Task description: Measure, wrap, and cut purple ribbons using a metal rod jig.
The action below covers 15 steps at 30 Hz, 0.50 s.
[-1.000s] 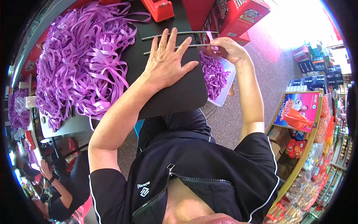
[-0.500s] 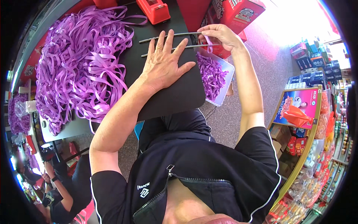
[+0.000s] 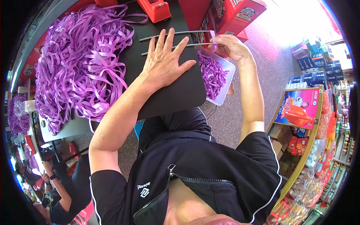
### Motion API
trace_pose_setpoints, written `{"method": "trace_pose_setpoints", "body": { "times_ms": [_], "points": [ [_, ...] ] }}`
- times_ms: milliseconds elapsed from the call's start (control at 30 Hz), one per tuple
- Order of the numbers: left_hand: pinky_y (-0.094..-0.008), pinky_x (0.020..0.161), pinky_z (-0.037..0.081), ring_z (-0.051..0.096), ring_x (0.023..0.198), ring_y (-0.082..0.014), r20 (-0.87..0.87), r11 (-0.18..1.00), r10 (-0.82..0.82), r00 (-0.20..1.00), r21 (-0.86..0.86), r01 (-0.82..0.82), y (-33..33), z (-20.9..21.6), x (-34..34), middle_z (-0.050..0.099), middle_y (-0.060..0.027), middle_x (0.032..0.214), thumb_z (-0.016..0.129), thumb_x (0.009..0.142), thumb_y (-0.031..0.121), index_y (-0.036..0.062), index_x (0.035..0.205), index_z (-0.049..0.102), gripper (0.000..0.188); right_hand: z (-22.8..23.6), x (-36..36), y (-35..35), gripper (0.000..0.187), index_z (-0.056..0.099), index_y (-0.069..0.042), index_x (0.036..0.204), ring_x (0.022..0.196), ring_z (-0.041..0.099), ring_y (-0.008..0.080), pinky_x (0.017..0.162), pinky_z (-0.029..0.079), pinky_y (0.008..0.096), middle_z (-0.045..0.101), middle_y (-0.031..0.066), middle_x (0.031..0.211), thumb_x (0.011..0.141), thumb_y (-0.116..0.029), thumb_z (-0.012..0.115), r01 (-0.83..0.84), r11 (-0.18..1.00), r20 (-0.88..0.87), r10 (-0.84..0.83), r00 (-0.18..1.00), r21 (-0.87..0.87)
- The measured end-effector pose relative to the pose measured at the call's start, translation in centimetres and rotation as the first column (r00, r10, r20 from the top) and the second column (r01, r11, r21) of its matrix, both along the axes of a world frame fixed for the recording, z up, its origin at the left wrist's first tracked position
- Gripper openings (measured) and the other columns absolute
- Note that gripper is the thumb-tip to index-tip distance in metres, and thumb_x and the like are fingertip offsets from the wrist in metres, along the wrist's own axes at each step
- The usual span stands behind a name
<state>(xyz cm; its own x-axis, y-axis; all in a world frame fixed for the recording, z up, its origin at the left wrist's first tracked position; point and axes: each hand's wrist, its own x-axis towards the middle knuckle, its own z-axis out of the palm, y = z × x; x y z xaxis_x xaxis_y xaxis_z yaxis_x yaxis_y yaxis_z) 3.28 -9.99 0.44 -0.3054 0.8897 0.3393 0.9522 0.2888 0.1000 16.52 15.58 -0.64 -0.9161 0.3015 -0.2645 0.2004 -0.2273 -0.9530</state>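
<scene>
Two thin grey metal rods (image 3: 197, 45) lie side by side, jutting past the right edge of the black tabletop (image 3: 172, 98). My left hand (image 3: 164, 64) rests flat across them, fingers spread, pressing them to the table. Beyond the edge, my right hand (image 3: 233, 48) pinches a purple ribbon (image 3: 213, 37) that runs between the rods' far ends; the fingertips partly hide how it goes round them. A large tangled heap of purple ribbon (image 3: 84, 63) covers the left part of the table. Below the rod ends, short purple ribbon pieces (image 3: 213, 75) fill a white bin (image 3: 225, 92).
A red tape dispenser (image 3: 157, 11) stands at the table's far side. Red printed boxes (image 3: 240, 17) are beyond the bin. To the right is a gold-edged display shelf (image 3: 317, 108) with packaged goods. At lower left another person (image 3: 65, 187) sits.
My right hand has shifted slightly down and right along the rod ends, its fingers moving from the upper rod to the lower one with the ribbon. My left hand has stayed put.
</scene>
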Motion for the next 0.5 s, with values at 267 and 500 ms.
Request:
{"method": "trace_pose_setpoints", "body": {
  "times_ms": [267, 500],
  "points": [
    [-0.0531, 0.111, 0.017, 0.023, 0.138, -0.0401, -0.034, 1.0, -0.008, 0.999, 0.018, 0.008, -0.2, -0.1, -0.1, 0.025, -0.0243, 0.149, 0.045, 0.088, 0.061, 0.0194, 0.143, 0.037, 0.07, -1.5, 4.2, 2.6, 0.021, 0.068, -0.007, 0.094, 0.079, 0.065, 0.0111, 0.072, 0.049, 0.0264, 0.07, 0.0061, 0.089, 0.087, -0.027, 0.064, 0.409, 0.912, 0.031, -0.409, 0.912, -0.02],
    [-0.0514, 0.111, 0.022, 0.027, 0.138, -0.0359, 0.014, 0.949, -0.294, 0.956, 0.123, 0.29, -0.2, 2.0, 1.2, 0.028, -0.0201, 0.149, 0.06, 0.088, 0.039, 0.0168, 0.143, 0.037, 0.064, -20.7, 13.3, 0.9, 0.058, 0.058, 0.0, 0.123, 0.09, 0.065, 0.025, 0.076, 0.052, 0.0408, 0.068, 0.0164, 0.1, 0.083, -0.041, 0.068, -0.108, 0.585, 0.461, -0.498, 0.735, 0.804]
  ]
}}
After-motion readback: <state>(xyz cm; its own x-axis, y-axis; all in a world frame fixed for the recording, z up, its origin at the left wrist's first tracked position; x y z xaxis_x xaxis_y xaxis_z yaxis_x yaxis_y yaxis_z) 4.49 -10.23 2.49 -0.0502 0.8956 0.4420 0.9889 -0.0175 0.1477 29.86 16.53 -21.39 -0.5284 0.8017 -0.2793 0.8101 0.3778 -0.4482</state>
